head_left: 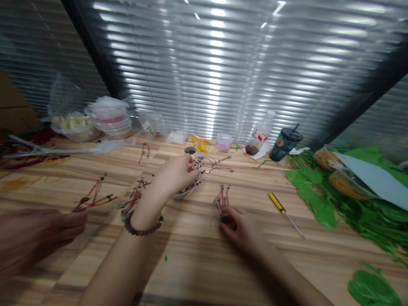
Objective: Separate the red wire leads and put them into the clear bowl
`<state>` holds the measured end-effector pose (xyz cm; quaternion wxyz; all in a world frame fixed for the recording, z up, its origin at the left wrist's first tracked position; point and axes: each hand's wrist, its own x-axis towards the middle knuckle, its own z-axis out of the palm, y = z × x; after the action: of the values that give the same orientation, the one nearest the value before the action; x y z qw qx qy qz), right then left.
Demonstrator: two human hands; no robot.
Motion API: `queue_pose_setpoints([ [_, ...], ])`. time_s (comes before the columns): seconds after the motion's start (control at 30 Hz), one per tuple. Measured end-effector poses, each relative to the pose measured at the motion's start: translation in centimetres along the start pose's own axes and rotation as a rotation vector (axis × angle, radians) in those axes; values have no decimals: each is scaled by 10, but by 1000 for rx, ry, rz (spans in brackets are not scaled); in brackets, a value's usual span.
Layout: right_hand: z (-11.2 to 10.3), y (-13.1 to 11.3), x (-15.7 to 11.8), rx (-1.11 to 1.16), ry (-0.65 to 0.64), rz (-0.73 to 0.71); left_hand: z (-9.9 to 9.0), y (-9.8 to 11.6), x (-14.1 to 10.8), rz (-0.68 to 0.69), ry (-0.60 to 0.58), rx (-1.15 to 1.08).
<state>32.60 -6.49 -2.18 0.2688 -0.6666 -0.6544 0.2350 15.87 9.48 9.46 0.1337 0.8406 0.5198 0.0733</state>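
Forearms (121, 272) up front, right hand (239, 229) pinching red wire leads (222, 199) at their base (pinch low, stops them splaying) while the left hand (174, 174) curls closed over more leads (195, 165) in a small dish (184, 195) mid-table.

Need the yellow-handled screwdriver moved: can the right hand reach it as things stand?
Probably yes: only bare wooden tabletop lies between the right hand and the yellow-handled screwdriver, though its fingers are at red wires.
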Motion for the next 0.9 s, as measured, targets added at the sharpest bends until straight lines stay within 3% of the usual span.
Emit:
queue_pose_setpoints([
  [0.07,-3,4,-14,27,-14,22,11,19,-10,154,-187,-81],
  [0.13,-7,7,-27,42,-44,32,29,32,-17,218,-371,-81],
  [0.17,-9,7,-33,53,-63,30,40,36,-19,216,-407,-71],
  [0.3,-15,4,-53,96,-110,28,86,39,-20,165,-417,-93],
  [0.43,-15,-3,-67,130,-111,13,115,40,-20,134,-421,-189],
  [0.67,-12,-4,-88,180,-79,45,127,49,-23,113,-446,-305],
  [0.9,-9,4,-91,171,-1,97,114,48,-19,145,-593,-594],
])
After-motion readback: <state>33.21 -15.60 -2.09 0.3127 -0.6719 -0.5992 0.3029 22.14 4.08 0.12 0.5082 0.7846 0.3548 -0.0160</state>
